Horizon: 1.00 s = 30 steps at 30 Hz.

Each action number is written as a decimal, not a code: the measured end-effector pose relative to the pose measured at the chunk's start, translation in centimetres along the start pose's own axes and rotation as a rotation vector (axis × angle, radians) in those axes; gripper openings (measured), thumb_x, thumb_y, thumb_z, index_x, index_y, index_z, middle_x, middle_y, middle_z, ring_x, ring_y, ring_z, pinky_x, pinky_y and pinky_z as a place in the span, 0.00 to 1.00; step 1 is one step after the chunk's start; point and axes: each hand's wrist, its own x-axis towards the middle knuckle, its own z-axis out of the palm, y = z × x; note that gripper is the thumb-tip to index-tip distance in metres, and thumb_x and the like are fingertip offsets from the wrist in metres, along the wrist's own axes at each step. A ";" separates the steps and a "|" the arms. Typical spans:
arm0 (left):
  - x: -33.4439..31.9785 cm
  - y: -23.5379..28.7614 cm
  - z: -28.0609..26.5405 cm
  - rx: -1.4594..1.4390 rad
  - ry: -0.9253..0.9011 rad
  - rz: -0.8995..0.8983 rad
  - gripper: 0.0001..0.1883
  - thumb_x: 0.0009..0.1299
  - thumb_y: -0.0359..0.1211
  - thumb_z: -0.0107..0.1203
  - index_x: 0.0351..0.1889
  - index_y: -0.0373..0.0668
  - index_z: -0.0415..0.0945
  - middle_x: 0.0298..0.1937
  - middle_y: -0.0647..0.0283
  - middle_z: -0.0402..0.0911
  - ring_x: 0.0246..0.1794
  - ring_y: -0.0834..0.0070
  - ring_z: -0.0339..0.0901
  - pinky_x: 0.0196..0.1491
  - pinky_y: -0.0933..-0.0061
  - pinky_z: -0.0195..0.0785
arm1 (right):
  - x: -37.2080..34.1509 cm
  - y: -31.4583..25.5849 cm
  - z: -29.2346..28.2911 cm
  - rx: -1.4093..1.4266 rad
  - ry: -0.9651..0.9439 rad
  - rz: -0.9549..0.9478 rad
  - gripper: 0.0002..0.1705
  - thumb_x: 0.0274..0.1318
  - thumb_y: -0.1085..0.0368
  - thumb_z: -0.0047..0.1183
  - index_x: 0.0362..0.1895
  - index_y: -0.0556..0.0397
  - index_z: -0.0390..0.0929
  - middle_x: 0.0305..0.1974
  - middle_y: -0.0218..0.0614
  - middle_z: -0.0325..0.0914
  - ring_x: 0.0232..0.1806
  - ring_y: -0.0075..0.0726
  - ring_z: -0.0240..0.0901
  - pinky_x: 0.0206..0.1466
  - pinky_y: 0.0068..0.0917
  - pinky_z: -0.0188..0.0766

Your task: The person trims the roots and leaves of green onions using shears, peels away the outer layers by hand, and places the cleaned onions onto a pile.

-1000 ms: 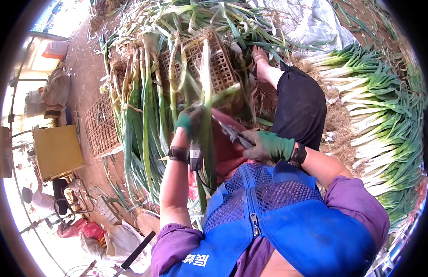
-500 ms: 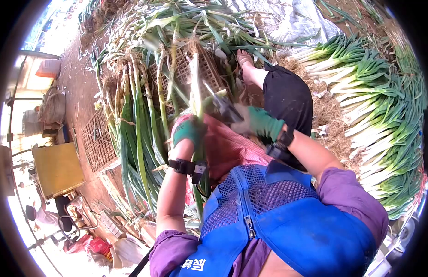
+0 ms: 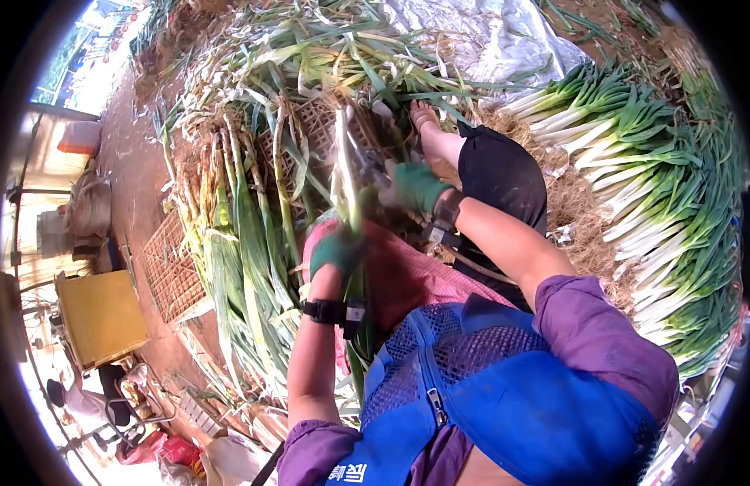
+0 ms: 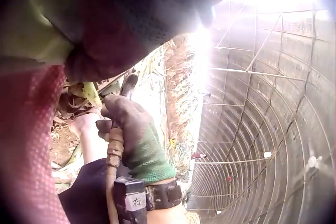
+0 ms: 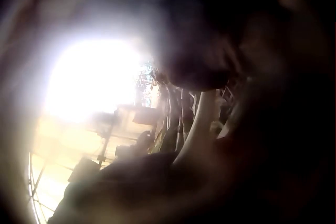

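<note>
My gloved left hand [image 3: 338,249] grips a leek [image 3: 343,166] around its green part, with the white shank and roots pointing away from me. A strip of outer layer seems to stand off the shank. My gloved right hand [image 3: 417,186] holds an air blow gun [image 3: 373,159], its nozzle close beside the shank. In the left wrist view, the right hand [image 4: 134,134] curls around the gun, and a tan air hose [image 4: 112,169] runs down from it. The right wrist view is mostly dark, with the pale shank [image 5: 202,121] showing.
Unpeeled leeks [image 3: 241,219] lean on a plastic crate [image 3: 310,130] to the left. Peeled leeks [image 3: 626,178] lie in a long row at right. Loose leaves [image 3: 310,57] are heaped ahead. Pink mesh cloth [image 3: 415,267] covers my lap; a yellow panel [image 3: 102,316] stands far left.
My right hand has moved forward with the blow gun, from near my body to beside the white shank. The left hand keeps its grip on the leek. The head view has shifted slightly.
</note>
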 end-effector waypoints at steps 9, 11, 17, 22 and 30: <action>7.7 -12.5 -2.5 -0.795 0.094 -0.028 0.24 0.70 0.37 0.59 0.61 0.35 0.74 0.54 0.55 0.81 0.48 0.70 0.79 0.46 0.71 0.75 | -5.5 1.7 3.7 0.239 -0.045 -0.256 0.27 0.43 0.49 0.62 0.46 0.51 0.75 0.29 0.50 0.81 0.34 0.55 0.80 0.41 0.47 0.74; 7.2 -11.9 -4.7 -1.067 0.247 0.045 0.38 0.66 0.31 0.63 0.71 0.33 0.57 0.58 0.49 0.77 0.55 0.59 0.78 0.54 0.63 0.74 | -8.5 1.3 2.7 0.336 -0.074 -0.108 0.36 0.43 0.46 0.62 0.56 0.50 0.70 0.35 0.50 0.82 0.38 0.56 0.80 0.43 0.48 0.75; 18.1 -23.3 0.8 -0.561 0.262 -0.159 0.19 0.68 0.41 0.52 0.50 0.37 0.71 0.39 0.57 0.79 0.38 0.69 0.76 0.52 0.58 0.69 | -9.3 4.3 4.1 0.396 -0.024 -0.141 0.46 0.39 0.48 0.63 0.64 0.56 0.67 0.42 0.53 0.81 0.44 0.57 0.79 0.49 0.46 0.74; 20.9 -24.0 3.4 -0.802 0.099 -0.092 0.23 0.76 0.48 0.32 0.38 0.39 0.70 0.29 0.60 0.75 0.34 0.69 0.72 0.59 0.50 0.63 | -11.4 3.5 1.1 0.325 -0.164 -0.012 0.50 0.39 0.48 0.65 0.69 0.49 0.62 0.49 0.53 0.79 0.50 0.51 0.78 0.53 0.42 0.72; 19.3 -14.2 -0.8 -0.457 0.132 -0.018 0.18 0.71 0.45 0.46 0.42 0.39 0.74 0.32 0.61 0.78 0.34 0.72 0.73 0.51 0.58 0.66 | -13.1 5.8 0.9 0.416 -0.072 -0.066 0.49 0.41 0.46 0.65 0.68 0.49 0.63 0.48 0.51 0.80 0.50 0.49 0.78 0.52 0.41 0.72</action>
